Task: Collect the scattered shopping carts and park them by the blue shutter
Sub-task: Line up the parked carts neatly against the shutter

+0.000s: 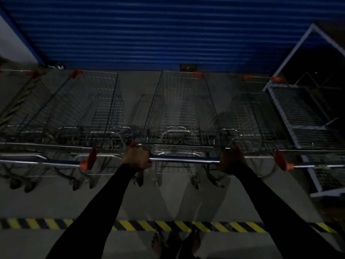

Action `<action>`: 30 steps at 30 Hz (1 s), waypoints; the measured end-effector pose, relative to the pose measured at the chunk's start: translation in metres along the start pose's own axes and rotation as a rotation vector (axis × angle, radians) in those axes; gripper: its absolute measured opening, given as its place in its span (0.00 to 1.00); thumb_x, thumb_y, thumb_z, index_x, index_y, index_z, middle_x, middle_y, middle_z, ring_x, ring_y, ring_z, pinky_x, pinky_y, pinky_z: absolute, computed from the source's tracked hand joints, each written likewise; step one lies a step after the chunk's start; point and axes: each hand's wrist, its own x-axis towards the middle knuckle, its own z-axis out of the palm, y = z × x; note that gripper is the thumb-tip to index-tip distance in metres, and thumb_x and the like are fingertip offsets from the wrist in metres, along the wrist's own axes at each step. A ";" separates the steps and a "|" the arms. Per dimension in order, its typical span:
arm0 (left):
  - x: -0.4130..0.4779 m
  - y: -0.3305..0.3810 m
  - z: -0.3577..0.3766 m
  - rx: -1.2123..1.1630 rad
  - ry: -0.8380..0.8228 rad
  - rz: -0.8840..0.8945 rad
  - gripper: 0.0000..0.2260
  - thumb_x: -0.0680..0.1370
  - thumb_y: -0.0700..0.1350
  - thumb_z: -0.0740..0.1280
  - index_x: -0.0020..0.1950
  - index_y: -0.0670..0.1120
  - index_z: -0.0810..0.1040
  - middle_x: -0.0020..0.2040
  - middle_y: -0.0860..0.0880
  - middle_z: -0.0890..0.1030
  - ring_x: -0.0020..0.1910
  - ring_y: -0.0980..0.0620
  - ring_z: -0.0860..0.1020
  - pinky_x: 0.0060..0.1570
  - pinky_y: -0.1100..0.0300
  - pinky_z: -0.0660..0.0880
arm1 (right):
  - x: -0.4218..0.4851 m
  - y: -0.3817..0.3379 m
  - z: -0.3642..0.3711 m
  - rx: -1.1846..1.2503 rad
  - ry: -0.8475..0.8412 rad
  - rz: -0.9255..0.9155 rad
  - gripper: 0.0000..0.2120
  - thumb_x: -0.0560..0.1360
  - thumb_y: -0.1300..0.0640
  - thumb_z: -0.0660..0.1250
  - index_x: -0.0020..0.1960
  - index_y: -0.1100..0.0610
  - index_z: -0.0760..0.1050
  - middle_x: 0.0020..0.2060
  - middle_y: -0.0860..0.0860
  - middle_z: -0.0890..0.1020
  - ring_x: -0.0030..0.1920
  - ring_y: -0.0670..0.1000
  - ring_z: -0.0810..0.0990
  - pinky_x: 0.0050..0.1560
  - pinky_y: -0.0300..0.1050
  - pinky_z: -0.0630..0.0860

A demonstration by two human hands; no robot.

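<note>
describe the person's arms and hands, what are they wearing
Both arms are covered by long, close-fitting black sleeves. The left sleeve and right sleeve are plain, with no visible markings, and end at the wrists. The left hand and right hand are bare, without gloves; the dim light hides any rings.

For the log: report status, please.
Left hand and right hand grip handle of middle cart. Its nose near blue shutter, parked carts either side. No obstacle seen.
</note>
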 end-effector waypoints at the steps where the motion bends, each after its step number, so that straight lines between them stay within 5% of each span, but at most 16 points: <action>1: -0.002 -0.003 0.001 0.008 -0.010 0.001 0.18 0.73 0.60 0.64 0.52 0.49 0.81 0.49 0.47 0.84 0.51 0.46 0.82 0.67 0.53 0.62 | -0.002 -0.004 0.000 0.033 0.012 0.003 0.18 0.72 0.39 0.62 0.50 0.52 0.79 0.49 0.50 0.84 0.56 0.55 0.81 0.75 0.61 0.56; 16: -0.006 0.000 0.001 0.046 0.003 -0.006 0.19 0.74 0.60 0.61 0.56 0.50 0.80 0.48 0.46 0.85 0.51 0.45 0.82 0.68 0.52 0.63 | -0.007 -0.005 0.000 0.103 0.072 0.033 0.19 0.71 0.39 0.62 0.50 0.52 0.79 0.48 0.50 0.84 0.56 0.54 0.81 0.73 0.54 0.60; 23: -0.016 0.007 -0.005 -0.053 0.045 -0.020 0.26 0.76 0.63 0.57 0.67 0.51 0.74 0.60 0.48 0.82 0.61 0.45 0.79 0.71 0.49 0.57 | -0.012 -0.003 -0.003 0.127 0.133 0.020 0.21 0.68 0.38 0.61 0.47 0.53 0.81 0.45 0.51 0.85 0.54 0.55 0.82 0.71 0.53 0.61; 26: -0.026 0.021 -0.010 -0.083 0.141 -0.061 0.27 0.74 0.68 0.56 0.64 0.53 0.75 0.59 0.52 0.81 0.59 0.46 0.79 0.70 0.43 0.59 | -0.014 0.000 0.000 0.133 0.163 -0.002 0.24 0.71 0.32 0.62 0.46 0.52 0.80 0.44 0.50 0.84 0.52 0.55 0.82 0.70 0.53 0.63; 30: -0.026 0.038 -0.017 -0.156 0.128 -0.078 0.31 0.73 0.72 0.53 0.71 0.58 0.68 0.69 0.55 0.74 0.67 0.48 0.73 0.70 0.37 0.57 | -0.019 0.002 0.001 0.116 0.186 -0.040 0.33 0.67 0.22 0.59 0.53 0.48 0.81 0.49 0.46 0.85 0.57 0.52 0.81 0.71 0.52 0.62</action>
